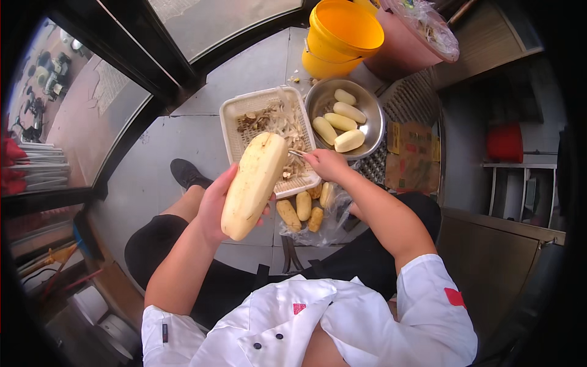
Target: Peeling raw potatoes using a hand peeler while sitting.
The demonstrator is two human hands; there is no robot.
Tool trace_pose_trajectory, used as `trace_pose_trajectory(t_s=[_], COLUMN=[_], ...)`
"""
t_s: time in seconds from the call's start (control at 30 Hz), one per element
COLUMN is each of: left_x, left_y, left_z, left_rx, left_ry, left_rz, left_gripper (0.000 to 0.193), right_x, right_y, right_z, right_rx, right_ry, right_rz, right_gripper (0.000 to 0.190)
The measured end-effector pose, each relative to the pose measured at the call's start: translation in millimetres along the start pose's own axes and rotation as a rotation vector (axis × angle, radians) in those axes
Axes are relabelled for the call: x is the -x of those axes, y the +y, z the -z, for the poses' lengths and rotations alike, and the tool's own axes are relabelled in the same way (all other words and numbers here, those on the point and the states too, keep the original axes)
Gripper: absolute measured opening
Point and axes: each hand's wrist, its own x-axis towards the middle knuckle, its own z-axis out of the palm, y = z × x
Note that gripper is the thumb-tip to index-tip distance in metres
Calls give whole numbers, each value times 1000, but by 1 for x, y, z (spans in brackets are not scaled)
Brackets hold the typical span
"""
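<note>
A thick, pale lotus root segment (254, 186), mostly bare of skin with a few brown marks, lies tilted in my left hand (213, 206). My right hand (328, 164) grips a small metal-headed peeler (296, 152) close to the root's upper right side; whether the blade touches it I cannot tell. Beneath both is a white plastic basket (225, 121) holding peel strips (293, 130) and brown scraps. To its right, a stainless steel bowl (377, 117) contains several peeled segments (349, 111). Unpeeled brownish segments (288, 215) rest on a clear plastic bag (337, 218) below the basket.
Beyond the bowl stand a yellow bucket (341, 46) and a pink bin (399, 50) lined with plastic. Flattened cardboard (410, 158) covers part of a ridged mat (410, 101) at right. Glass panels in dark frames (174, 69) bound the tiled floor (151, 147) at left.
</note>
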Motion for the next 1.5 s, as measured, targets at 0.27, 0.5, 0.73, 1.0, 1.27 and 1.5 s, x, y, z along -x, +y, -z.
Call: trace_pose_trajectory(t_s=[0.27, 0.5, 0.73, 1.0, 1.27, 1.5], left_x=[-4, -10, -7, -13, -8, 2], left_y=[1, 4, -6, -6, 3, -7], left_z=[-2, 21, -8, 7, 9, -21], left_rx=[4, 53, -66, -98, -86, 13], left_ry=[188, 69, 84, 255, 169, -26], left_rz=[-123, -35, 7, -127, -15, 23], left_gripper=[69, 65, 67, 65, 63, 69], right_x=[50, 53, -3, 91, 44, 2], right_y=[-99, -111, -2, -134, -105, 2], right_z=[78, 62, 17, 72, 65, 3], right_rx=[-330, -180, -123, -101, -57, 20], right_ry=[267, 286, 124, 295, 289, 70], right_rz=[131, 361, -198, 488, 348, -136], right_gripper=[46, 42, 46, 36, 40, 49])
